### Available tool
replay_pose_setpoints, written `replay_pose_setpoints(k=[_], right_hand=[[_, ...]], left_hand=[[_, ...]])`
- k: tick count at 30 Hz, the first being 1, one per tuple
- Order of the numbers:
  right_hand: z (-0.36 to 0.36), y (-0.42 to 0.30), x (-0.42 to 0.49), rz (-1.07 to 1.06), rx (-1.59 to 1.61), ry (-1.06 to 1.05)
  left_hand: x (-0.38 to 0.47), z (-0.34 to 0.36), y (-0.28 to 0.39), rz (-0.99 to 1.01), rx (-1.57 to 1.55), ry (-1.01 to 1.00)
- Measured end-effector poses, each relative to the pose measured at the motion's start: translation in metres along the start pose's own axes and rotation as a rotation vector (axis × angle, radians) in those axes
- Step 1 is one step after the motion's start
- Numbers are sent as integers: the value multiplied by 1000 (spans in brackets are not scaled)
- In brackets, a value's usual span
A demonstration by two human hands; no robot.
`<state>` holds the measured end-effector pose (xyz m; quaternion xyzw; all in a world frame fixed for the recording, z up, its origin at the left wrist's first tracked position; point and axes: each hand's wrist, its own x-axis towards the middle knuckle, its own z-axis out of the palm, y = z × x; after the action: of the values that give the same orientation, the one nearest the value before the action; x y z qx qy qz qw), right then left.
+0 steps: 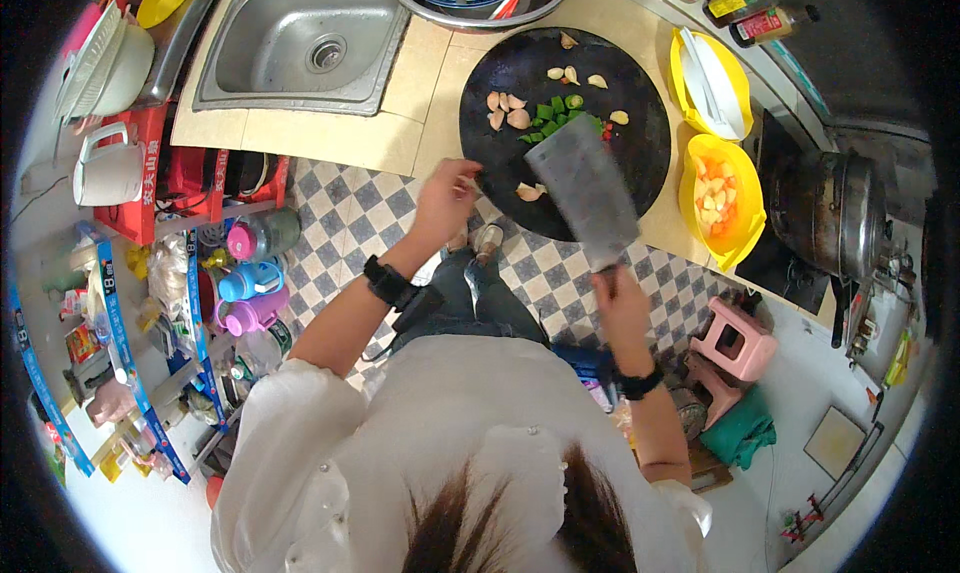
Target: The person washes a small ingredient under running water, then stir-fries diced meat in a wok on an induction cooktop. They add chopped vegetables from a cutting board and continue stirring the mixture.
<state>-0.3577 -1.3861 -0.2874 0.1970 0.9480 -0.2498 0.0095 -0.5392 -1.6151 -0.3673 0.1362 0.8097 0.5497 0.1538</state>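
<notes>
A round black cutting board point(495, 70) lies on the tiled counter. My right hand point(624, 307) grips the handle of a cleaver point(589, 183), whose broad blade is slightly blurred over the board's lower right part. At the board's left edge is my left hand point(448, 198), fingers bent together; whether something small is between them I cannot tell. Cut green pepper point(555, 115) lies mid-board beside the blade tip, with small red bits near it. Unpeeled garlic cloves point(517, 118) sit left of the pepper, peeled cloves point(571, 74) above it. A garlic piece point(529, 192) lies between my left hand and the blade.
A steel sink point(300, 48) is at the upper left, a metal basin point(480, 24) with dishes above the board. To the right stand a yellow bowl point(721, 205) of cut orange and pale pieces, another yellow bowl point(679, 85) with white items, and a large pot point(817, 205) on the stove.
</notes>
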Motion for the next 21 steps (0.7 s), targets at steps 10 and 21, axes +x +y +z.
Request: replay_pose_setpoints(k=[10,21], right_hand=[[52,-2,0,-186,-163,-120],[-3,30,-2,138,306,20]], left_hand=[[-21,-28,-9,-235,104,155],[5,43,37,328,242,-84]])
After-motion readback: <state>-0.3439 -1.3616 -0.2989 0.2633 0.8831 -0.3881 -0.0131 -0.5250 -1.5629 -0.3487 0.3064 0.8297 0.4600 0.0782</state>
